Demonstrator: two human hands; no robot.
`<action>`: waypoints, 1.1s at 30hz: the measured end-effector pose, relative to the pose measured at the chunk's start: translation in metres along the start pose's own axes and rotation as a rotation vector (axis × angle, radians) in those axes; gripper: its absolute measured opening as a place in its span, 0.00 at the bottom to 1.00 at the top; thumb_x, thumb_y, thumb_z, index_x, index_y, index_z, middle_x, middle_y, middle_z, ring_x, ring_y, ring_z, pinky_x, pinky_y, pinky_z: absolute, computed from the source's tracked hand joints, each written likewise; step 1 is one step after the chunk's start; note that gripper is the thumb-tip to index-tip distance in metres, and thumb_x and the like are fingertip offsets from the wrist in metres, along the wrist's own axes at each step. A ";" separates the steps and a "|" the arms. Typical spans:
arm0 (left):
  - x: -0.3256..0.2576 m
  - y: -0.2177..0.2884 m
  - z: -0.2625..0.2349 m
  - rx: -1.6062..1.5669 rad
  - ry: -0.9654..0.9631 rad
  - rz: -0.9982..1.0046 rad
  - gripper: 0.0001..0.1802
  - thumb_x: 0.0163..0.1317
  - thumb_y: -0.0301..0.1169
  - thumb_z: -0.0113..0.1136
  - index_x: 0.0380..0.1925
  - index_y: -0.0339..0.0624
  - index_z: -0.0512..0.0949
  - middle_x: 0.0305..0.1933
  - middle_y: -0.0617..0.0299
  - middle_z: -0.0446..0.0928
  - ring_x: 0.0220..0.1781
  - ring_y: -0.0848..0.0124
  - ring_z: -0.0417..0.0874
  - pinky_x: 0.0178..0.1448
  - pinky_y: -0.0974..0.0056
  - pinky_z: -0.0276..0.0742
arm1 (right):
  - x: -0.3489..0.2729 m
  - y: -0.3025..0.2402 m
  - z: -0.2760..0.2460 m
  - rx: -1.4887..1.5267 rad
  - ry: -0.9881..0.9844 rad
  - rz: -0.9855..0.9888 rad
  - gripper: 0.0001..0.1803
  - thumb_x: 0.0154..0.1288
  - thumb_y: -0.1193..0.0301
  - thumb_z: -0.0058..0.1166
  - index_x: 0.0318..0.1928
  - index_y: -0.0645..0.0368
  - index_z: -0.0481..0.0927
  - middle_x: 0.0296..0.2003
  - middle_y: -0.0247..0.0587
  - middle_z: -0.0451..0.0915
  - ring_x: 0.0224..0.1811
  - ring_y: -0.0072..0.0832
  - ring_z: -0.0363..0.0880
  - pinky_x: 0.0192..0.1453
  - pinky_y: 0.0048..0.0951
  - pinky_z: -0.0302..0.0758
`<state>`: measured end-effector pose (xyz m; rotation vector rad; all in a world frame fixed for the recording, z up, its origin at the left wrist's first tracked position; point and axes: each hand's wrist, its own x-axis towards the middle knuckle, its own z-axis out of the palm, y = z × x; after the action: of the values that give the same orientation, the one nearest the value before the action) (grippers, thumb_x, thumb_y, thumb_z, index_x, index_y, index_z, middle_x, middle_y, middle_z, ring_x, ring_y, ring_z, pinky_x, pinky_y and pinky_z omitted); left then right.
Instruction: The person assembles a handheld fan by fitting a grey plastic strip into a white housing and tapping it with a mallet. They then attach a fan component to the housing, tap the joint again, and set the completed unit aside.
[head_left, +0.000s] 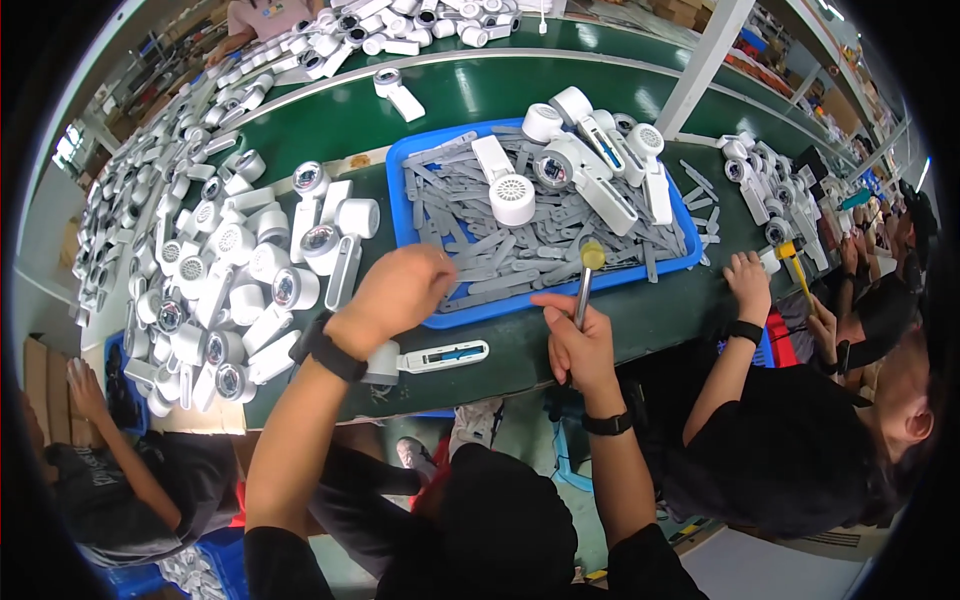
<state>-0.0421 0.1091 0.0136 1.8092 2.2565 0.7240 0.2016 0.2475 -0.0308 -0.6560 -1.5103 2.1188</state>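
Hammer has metal shaft, rounded yellow head.

Our hammer has a yellow head and silvery shaft; we see white fans, grey strips, a blue tray and a dark green surface.

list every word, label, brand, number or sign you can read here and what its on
None can be read.
Dark shirt, person at left: lettering, too small and blurred.
Pink shirt, person across: coloured print, too small.
White handheld fans and hammer: no readable text.
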 end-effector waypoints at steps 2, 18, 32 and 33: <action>0.002 -0.006 -0.009 -0.101 0.057 -0.011 0.07 0.67 0.25 0.62 0.43 0.37 0.83 0.42 0.51 0.84 0.44 0.56 0.87 0.54 0.57 0.83 | 0.000 -0.001 0.001 0.002 -0.008 -0.006 0.14 0.80 0.71 0.53 0.56 0.69 0.82 0.11 0.25 0.64 0.06 0.15 0.59 0.11 0.21 0.57; 0.024 0.004 0.006 0.074 -0.068 -0.126 0.13 0.56 0.34 0.75 0.40 0.42 0.88 0.39 0.51 0.86 0.47 0.50 0.86 0.53 0.50 0.81 | 0.005 0.006 -0.004 0.065 -0.015 -0.030 0.14 0.80 0.72 0.51 0.56 0.69 0.82 0.11 0.25 0.62 0.06 0.17 0.59 0.10 0.22 0.57; -0.060 0.057 -0.040 -1.164 0.141 -0.455 0.10 0.69 0.37 0.70 0.40 0.41 0.84 0.39 0.64 0.88 0.32 0.83 0.72 0.38 0.75 0.66 | -0.032 -0.035 0.074 -0.114 -0.131 -0.056 0.19 0.83 0.66 0.48 0.62 0.68 0.79 0.39 0.43 0.87 0.09 0.12 0.62 0.12 0.19 0.55; -0.066 0.058 -0.037 -1.164 0.146 -0.460 0.10 0.69 0.36 0.70 0.41 0.41 0.84 0.38 0.64 0.88 0.32 0.83 0.73 0.38 0.74 0.67 | -0.034 -0.038 0.085 -0.122 -0.101 -0.053 0.17 0.81 0.68 0.52 0.58 0.68 0.80 0.37 0.42 0.87 0.10 0.13 0.63 0.12 0.19 0.56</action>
<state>0.0099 0.0456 0.0611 0.6762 1.5552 1.5984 0.1788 0.1755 0.0332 -0.5513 -1.7036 2.0602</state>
